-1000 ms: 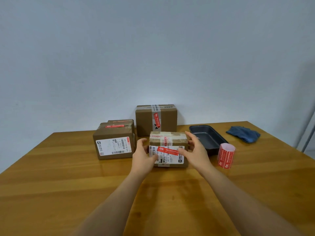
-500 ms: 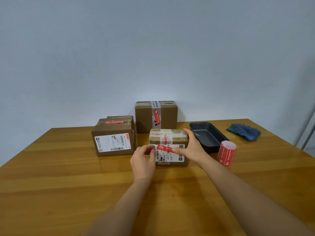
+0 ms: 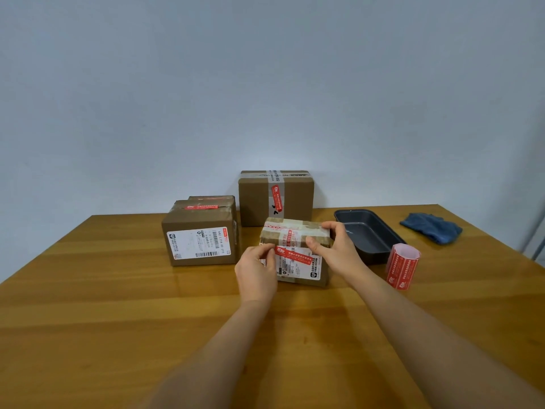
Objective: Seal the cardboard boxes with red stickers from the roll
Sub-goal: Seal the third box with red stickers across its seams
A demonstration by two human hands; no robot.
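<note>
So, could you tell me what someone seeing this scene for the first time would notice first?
Probably the two hands at the centre of the wooden table: the left hand pinches the end of a red sticker on the front of the small cardboard box, while the right hand grips that box's right end. Next, the red sticker roll standing upright to the right, in front of a dark baking tin.

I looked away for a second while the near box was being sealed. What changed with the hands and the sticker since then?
The left hand left the near box's side and now pinches the left end of the red sticker on its front. The right hand shifted from the front up to the top right edge, gripping it. The box tilted slightly. The sticker roll, baking pan, blue cloth and other boxes stayed put.
</note>
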